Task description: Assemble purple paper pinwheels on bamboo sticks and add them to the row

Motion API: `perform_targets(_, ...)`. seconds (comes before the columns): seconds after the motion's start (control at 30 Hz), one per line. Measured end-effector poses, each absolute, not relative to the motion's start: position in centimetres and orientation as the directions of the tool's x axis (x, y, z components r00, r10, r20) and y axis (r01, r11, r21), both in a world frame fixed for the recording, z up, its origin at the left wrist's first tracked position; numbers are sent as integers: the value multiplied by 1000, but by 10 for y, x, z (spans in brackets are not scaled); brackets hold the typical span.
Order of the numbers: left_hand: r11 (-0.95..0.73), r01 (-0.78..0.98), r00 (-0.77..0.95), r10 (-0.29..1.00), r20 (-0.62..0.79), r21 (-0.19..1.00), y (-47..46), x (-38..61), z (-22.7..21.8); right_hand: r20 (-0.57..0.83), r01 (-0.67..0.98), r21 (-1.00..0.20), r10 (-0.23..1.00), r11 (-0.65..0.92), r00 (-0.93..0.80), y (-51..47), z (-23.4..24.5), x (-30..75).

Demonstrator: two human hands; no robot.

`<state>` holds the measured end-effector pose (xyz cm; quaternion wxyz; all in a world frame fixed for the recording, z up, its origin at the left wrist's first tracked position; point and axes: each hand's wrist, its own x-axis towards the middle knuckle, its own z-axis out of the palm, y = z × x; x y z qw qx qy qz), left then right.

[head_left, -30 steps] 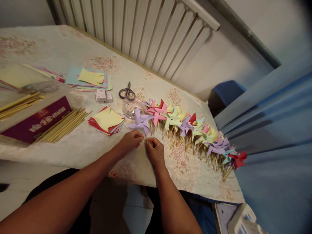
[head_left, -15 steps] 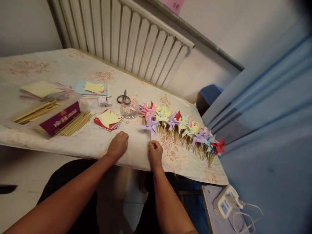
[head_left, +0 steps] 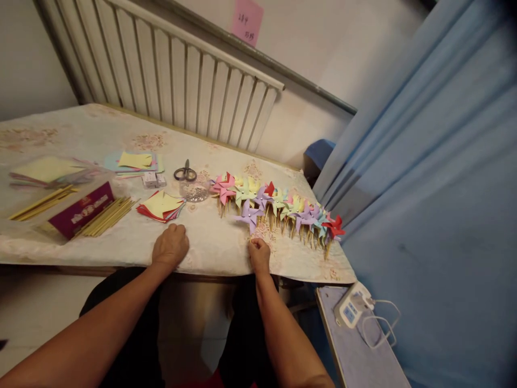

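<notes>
My right hand (head_left: 259, 254) pinches the stick of a purple paper pinwheel (head_left: 249, 215), holding it upright in front of a long row of finished-looking pinwheels (head_left: 278, 202) in pink, green, yellow, purple, blue and red. My left hand (head_left: 171, 245) rests on the tabletop, its fingers curled under; whether anything is inside them is hidden. Just beyond it lies a stack of cut paper squares (head_left: 162, 205), yellow on top with red beneath. A clear dish of small metal pins (head_left: 196, 193) sits behind, close to a pair of scissors (head_left: 185, 171).
Thin wooden sticks (head_left: 107, 215) lie by a purple printed card (head_left: 86, 210) at left. Two small white boxes (head_left: 153, 180) stand before more coloured paper (head_left: 135, 160). A radiator (head_left: 173, 75) backs the cloth-covered table (head_left: 218, 253). A power strip (head_left: 353, 306) is at lower right.
The view has swung to the right, so the table items appear further left. My left hand has drawn slightly away from my right, which still holds the purple pinwheel.
</notes>
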<state>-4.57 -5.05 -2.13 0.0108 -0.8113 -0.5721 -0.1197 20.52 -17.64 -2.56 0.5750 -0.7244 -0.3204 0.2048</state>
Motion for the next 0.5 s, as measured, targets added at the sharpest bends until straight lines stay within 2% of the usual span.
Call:
perform_targets(0.23, -318, 941, 293, 936, 196, 112, -52, -45, -20, 7, 163, -973, 691, -160, 723, -172, -33, 208)
perform_targets(0.5, -298, 948, 277, 946, 170, 111, -51, -44, -19, 3, 152, -976, 683, -158, 730, -167, -38, 209)
